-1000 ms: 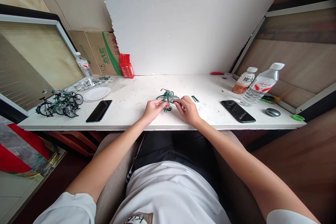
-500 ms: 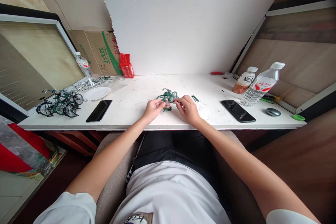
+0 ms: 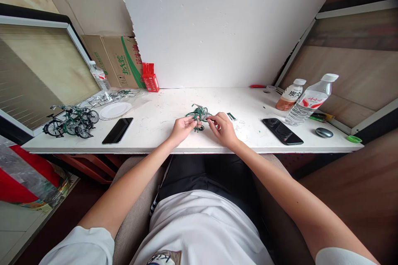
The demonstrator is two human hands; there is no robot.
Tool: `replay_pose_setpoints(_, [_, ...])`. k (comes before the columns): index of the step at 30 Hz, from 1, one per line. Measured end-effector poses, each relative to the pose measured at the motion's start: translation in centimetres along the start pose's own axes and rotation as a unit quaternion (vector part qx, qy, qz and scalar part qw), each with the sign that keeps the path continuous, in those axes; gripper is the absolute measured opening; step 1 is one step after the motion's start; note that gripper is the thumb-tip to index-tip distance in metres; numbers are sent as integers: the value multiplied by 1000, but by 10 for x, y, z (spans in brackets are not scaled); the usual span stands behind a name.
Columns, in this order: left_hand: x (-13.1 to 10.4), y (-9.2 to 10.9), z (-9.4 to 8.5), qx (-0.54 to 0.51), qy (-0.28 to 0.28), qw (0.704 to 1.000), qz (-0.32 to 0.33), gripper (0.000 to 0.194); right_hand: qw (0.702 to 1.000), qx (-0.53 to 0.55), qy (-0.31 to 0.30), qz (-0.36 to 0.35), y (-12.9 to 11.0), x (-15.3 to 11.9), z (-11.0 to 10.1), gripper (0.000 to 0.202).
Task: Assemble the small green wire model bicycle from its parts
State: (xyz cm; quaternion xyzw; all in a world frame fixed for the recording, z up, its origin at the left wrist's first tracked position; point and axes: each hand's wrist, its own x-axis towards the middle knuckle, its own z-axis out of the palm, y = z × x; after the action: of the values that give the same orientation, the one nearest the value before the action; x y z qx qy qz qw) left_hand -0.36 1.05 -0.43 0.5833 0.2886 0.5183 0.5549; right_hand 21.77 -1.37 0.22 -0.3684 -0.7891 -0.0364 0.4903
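A small green model bicycle (image 3: 200, 112) is between my hands near the table's front edge, with its thin parts partly hidden by my fingers. From the left, my left hand (image 3: 183, 127) pinches it. My right hand (image 3: 223, 128) has thumb and forefinger closed on its right side; the exact part there is too small to make out. A small dark wheel (image 3: 201, 128) shows just below, between the hands. Right of them lies a short green plastic strip (image 3: 231, 116) on the white table (image 3: 161, 132).
Several model bicycles (image 3: 73, 122) cluster at the left, near a white plate (image 3: 115, 111) and a phone (image 3: 118, 130). On the right are another phone (image 3: 282, 131), a water bottle (image 3: 311, 99), a drink bottle (image 3: 290, 94) and a mouse (image 3: 323, 132). A white foam board (image 3: 230, 33) stands behind.
The model bicycle's wheel and frame have turned slightly between my fingers. Both hands keep nearly the same place and grip.
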Motion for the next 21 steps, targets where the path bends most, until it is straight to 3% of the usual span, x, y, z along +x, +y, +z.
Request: replay_pose_setpoints(21, [-1,3,1,4,2,1000,-4,60,1000,-8,6,0,-1,0,0,23])
